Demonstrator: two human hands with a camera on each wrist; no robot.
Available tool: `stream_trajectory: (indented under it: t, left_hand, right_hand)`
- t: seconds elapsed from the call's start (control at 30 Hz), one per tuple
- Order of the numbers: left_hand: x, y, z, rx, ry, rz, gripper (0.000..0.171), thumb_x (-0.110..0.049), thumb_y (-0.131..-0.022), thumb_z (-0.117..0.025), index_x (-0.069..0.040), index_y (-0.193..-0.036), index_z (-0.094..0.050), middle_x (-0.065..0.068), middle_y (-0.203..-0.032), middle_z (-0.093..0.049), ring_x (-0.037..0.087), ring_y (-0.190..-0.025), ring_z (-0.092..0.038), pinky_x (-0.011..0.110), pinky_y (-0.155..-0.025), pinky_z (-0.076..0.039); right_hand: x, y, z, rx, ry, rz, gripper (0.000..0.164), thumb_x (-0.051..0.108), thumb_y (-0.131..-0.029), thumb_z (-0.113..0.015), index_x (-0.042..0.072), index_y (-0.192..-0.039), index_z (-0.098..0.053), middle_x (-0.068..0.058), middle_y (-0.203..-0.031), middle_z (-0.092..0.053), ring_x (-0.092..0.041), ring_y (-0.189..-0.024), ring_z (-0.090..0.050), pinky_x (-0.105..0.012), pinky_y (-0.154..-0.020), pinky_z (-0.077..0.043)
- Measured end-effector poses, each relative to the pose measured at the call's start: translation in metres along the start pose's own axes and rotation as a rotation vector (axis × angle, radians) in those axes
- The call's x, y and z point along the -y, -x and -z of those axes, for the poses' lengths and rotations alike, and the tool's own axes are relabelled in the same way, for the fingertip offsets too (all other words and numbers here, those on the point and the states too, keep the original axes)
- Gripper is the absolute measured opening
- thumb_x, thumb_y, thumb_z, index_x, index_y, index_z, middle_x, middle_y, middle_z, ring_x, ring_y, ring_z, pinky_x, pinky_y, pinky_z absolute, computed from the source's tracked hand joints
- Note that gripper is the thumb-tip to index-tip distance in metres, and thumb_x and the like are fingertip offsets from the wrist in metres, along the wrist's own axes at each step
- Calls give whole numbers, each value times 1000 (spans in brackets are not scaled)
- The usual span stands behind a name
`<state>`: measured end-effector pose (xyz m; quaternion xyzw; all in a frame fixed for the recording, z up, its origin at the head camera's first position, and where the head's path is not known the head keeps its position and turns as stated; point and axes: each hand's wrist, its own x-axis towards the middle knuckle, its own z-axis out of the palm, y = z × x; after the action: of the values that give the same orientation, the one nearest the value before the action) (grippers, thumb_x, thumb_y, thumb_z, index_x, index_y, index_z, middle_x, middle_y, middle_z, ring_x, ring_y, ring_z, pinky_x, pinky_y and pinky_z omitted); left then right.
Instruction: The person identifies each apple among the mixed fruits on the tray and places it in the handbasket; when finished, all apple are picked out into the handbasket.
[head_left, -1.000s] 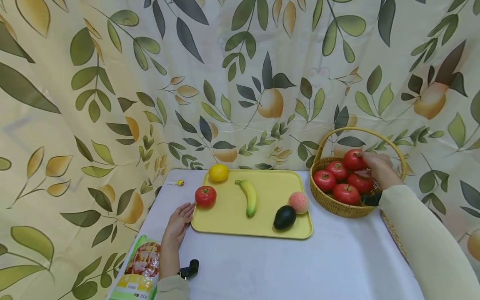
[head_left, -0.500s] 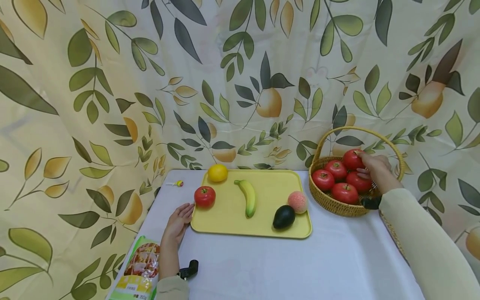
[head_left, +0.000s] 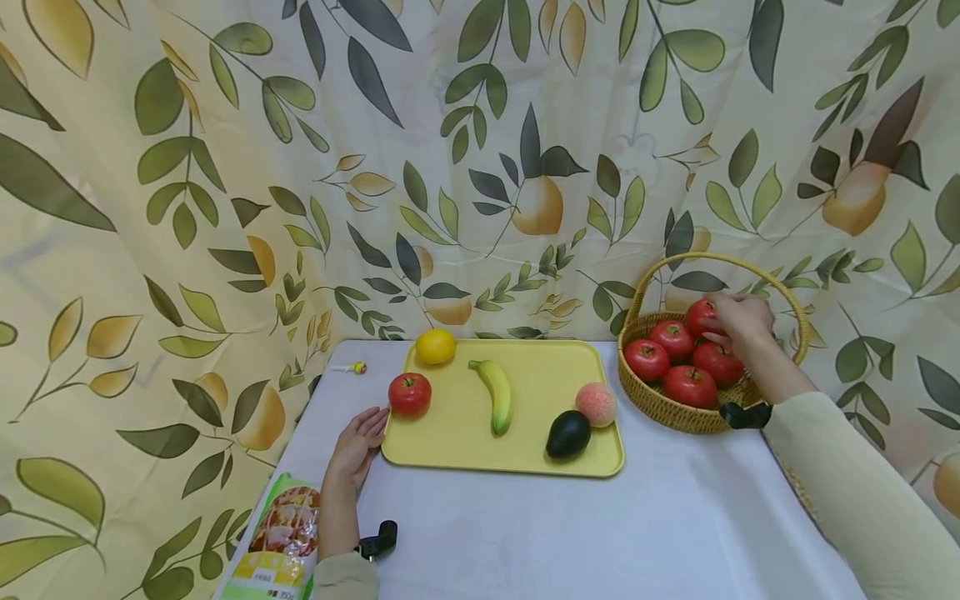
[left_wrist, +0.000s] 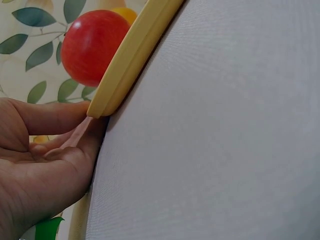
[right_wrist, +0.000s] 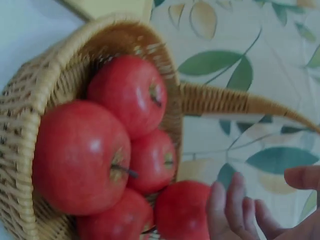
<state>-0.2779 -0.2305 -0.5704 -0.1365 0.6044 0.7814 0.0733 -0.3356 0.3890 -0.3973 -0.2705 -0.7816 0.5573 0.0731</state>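
Note:
My left hand [head_left: 358, 442] rests on the tabletop at the near left corner of the yellow tray [head_left: 465, 454], fingers loosely extended and fingertips right at its rim. In the left wrist view that tray edge [left_wrist: 127, 65] meets the fingertips. A red apple [head_left: 410, 394] sits on the tray just beyond them. On the far right, my right hand [head_left: 742, 321] hovers over a wicker basket [head_left: 675, 417] that holds several red apples [head_left: 690, 387]. The right wrist view shows its fingers [right_wrist: 235, 207] spread, close beside the rearmost apple [right_wrist: 184, 210], with nothing between finger and thumb.
A lemon [head_left: 436, 346], banana [head_left: 495, 396], avocado [head_left: 568, 434] and peach [head_left: 597, 405] lie on the tray. A lollipop [head_left: 352, 367] is left of it, and a printed food bag [head_left: 281, 537] lies near the left forearm. The basket handle [head_left: 802, 321] arches behind the right hand.
My right hand has loosened from the rearmost apple and risen slightly, and that apple sits a little lower in the basket. The left hand and the tray stay put.

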Motion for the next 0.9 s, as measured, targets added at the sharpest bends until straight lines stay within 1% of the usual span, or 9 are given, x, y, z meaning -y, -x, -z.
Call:
stream_trajectory:
  t: [0.1, 0.17, 0.27, 0.37, 0.47, 0.57, 0.7, 0.8, 0.9]
  left_hand:
    - [1, -1, 0, -9, 1, 5, 65, 18, -100, -44, 1, -160, -29, 23, -161, -41, 34, -150, -40, 42, -121, -35]
    - [1, -1, 0, -12, 7, 8, 65, 18, -99, -44, 1, -160, -29, 22, -161, -41, 33, -150, -40, 41, -121, -36]
    - [0, 0, -1, -4, 10, 3, 65, 19, -99, -44, 2, -160, -28, 24, -162, -40, 34, -151, -39, 42, -122, -35]
    - [-1, 1, -1, 0, 12, 5, 65, 19, -99, -43, 3, -161, -27, 24, -162, -39, 35, -151, -39, 43, -123, -34]
    - [-1, 3, -3, -11, 13, 11, 65, 18, -100, -44, 1, -160, -28, 23, -162, -40, 34, -151, -40, 43, -122, -34]
    - [0, 2, -3, -16, 9, 14, 65, 17, -100, -44, 1, -160, -29, 22, -162, -41, 33, -150, -40, 42, -122, -35]
    - [1, 1, -2, -13, 5, 16, 65, 17, -100, -45, 0, -161, -29, 21, -162, -41, 32, -150, -41, 42, -122, -35]
    - [1, -1, -1, -14, 4, 17, 65, 17, -99, -45, 0, -160, -30, 21, -161, -42, 32, -150, -41, 42, -122, -35]
    - [2, -2, 0, -13, -1, 14, 65, 17, -99, -45, 0, -160, -30, 21, -161, -42, 33, -150, -41, 42, -122, -35]
  right_hand:
    - [6, 10, -4, 68, 24, 43, 72, 46, -102, -54, 1, -156, -40, -14, -147, -46, -3, -80, -70, -34, -83, -65]
    - [9, 17, -8, 97, 38, 78, 72, 47, -103, -53, 0, -156, -41, -17, -148, -45, -3, -80, -71, -35, -81, -65]
    - [12, 28, -13, 138, 30, 129, 72, 45, -105, -50, -3, -157, -39, -24, -154, -41, -2, -77, -71, -35, -81, -65]
    - [15, 37, -17, 170, 30, 168, 71, 43, -106, -49, -5, -157, -38, -26, -150, -46, -2, -76, -73, -32, -76, -65]
    - [18, 48, -23, 216, 19, 199, 69, 41, -106, -50, -7, -155, -40, -24, -143, -51, -4, -78, -75, -32, -73, -65]
    - [23, 58, -28, 267, 4, 220, 68, 39, -107, -52, -6, -155, -40, -19, -134, -55, -5, -76, -75, -36, -75, -65]
    - [28, 68, -32, 323, 9, 249, 67, 38, -107, -55, -5, -156, -40, -8, -118, -64, -12, -84, -77, -37, -76, -65]
    - [32, 75, -37, 375, 13, 264, 65, 37, -107, -56, -6, -153, -43, -7, -117, -66, -19, -94, -78, -38, -78, -65]
    - [35, 81, -43, 412, 30, 267, 64, 40, -106, -57, -5, -150, -47, -15, -125, -68, -18, -96, -77, -38, -80, -65]
